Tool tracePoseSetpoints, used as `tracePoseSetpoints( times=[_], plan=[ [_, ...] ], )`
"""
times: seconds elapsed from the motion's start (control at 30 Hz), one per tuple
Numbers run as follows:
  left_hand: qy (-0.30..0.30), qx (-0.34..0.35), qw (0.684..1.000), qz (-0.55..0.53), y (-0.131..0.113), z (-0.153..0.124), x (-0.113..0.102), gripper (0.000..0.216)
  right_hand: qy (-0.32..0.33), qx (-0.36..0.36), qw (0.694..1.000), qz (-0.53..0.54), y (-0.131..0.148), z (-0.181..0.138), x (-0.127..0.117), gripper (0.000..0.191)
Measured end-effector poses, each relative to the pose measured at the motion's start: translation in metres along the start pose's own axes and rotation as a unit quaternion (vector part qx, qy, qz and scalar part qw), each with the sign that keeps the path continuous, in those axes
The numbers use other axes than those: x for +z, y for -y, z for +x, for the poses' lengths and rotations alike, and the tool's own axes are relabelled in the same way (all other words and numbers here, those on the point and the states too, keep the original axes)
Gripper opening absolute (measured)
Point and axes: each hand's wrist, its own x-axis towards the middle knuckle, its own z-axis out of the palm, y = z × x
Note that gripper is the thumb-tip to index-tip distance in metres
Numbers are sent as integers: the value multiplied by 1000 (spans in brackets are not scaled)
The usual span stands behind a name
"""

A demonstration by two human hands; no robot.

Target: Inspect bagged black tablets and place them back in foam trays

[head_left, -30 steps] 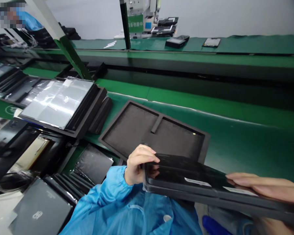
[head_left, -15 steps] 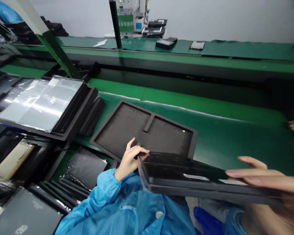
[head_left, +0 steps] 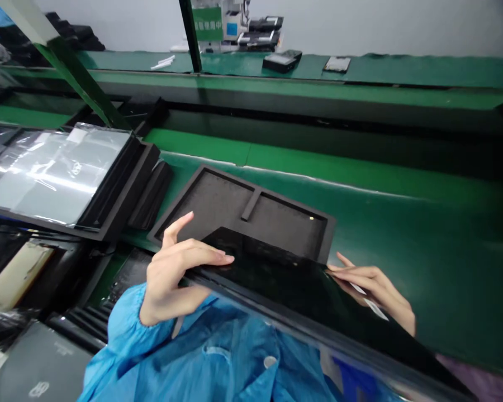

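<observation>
A glossy black flat panel (head_left: 285,290) with white labels on it slants across the front of my blue smock. My left hand (head_left: 180,271) grips its left end, fingers on the top face and thumb underneath, with the index finger raised. My right hand (head_left: 379,287) holds the far edge on the right, beside the labels; part of this hand is hidden behind the panel. Just beyond the panel, a dark foam tray (head_left: 248,211) with a short divider lies on the green bench, partly covered by the panel and my left hand.
Film-wrapped grey slabs (head_left: 62,173) are piled on a foam tray at left. Below it, dark wrapped slabs stand in a row beside a grey slab (head_left: 37,363). A green post (head_left: 81,84) rises at left. Along the back shelf (head_left: 385,72) sit small devices.
The panel has turned and tilted, with its glossy face more in view. My left hand has shifted left along its end; my right hand has moved from the near right to the far edge.
</observation>
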Motion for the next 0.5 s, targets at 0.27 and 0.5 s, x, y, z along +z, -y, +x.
tracePoseSetpoints(
  times=[0.27,0.5],
  plan=[
    [23,-47,994,-92,13,-16,19,52,44,49,997,44,-24,-11,4,27],
    [-28,-113,980,-163,10,-19,30,65,63,60,995,45,-34,-11,0,27]
  ],
)
